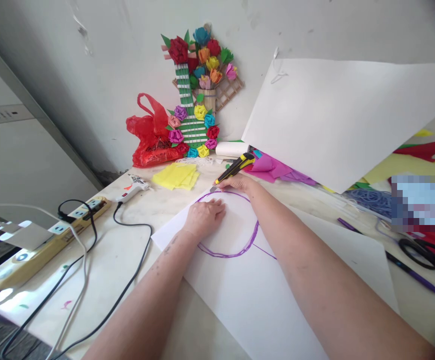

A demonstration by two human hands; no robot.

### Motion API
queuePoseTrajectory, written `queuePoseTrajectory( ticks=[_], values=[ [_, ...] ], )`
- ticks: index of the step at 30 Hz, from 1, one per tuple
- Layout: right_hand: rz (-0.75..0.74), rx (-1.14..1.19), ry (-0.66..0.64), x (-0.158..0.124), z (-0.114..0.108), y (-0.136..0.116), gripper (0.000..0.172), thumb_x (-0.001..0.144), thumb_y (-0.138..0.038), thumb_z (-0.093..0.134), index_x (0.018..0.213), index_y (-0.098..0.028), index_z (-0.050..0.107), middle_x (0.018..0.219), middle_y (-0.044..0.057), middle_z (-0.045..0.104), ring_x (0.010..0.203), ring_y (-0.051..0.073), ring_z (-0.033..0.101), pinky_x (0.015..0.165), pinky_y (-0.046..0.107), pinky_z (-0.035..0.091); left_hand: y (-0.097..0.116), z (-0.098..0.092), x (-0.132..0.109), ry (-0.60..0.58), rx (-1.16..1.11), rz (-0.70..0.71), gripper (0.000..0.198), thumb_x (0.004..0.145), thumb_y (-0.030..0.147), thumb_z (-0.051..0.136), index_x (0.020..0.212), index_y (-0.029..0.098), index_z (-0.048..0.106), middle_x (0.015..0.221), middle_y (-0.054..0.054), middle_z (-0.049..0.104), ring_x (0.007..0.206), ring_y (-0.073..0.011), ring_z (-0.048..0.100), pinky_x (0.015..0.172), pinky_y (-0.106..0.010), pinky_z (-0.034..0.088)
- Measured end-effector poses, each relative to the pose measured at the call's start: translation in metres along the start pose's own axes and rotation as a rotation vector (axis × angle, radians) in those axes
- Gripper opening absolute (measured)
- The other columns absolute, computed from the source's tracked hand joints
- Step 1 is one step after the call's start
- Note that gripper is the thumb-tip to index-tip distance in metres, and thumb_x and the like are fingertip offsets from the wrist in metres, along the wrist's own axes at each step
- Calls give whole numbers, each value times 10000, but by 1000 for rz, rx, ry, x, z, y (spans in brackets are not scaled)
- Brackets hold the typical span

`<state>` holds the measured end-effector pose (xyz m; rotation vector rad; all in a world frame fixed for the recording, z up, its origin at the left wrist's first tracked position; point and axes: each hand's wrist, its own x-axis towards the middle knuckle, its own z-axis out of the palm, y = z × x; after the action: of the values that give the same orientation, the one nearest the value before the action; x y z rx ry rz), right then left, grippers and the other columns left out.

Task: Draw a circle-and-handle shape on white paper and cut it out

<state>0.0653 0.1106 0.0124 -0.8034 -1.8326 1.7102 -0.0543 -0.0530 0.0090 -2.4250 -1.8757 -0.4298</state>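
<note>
A large white sheet (262,295) lies on the table with a purple circle (236,252) drawn on it. My left hand (204,216) rests palm down inside the circle, fingers curled loosely against the paper. My right hand (240,182) is closed round a yellow and black utility knife (234,170), whose blade tip touches the sheet at the circle's far edge.
A hot glue gun (132,189) is plugged into a yellow power strip (52,235) at the left. Yellow paper squares (175,176), a red plastic bag (151,137) and a paper-flower decoration (198,95) stand against the wall. Coloured papers, purple pens (414,272) and black scissors (425,252) lie at the right.
</note>
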Motion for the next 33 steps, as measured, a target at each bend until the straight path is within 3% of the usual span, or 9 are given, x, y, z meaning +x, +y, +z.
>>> queuePoseTrajectory(
  ticks=[33],
  values=[
    [-43,11,19,-2,-3,4,103,548,-127,688,646,-121,657,520,-4,582,487,90,495,543,242,446,0,1,1,21,11,2,290,886,306,435,1036,311,683,1173,37,642,1111,-152,576,974,-289,424]
  ],
)
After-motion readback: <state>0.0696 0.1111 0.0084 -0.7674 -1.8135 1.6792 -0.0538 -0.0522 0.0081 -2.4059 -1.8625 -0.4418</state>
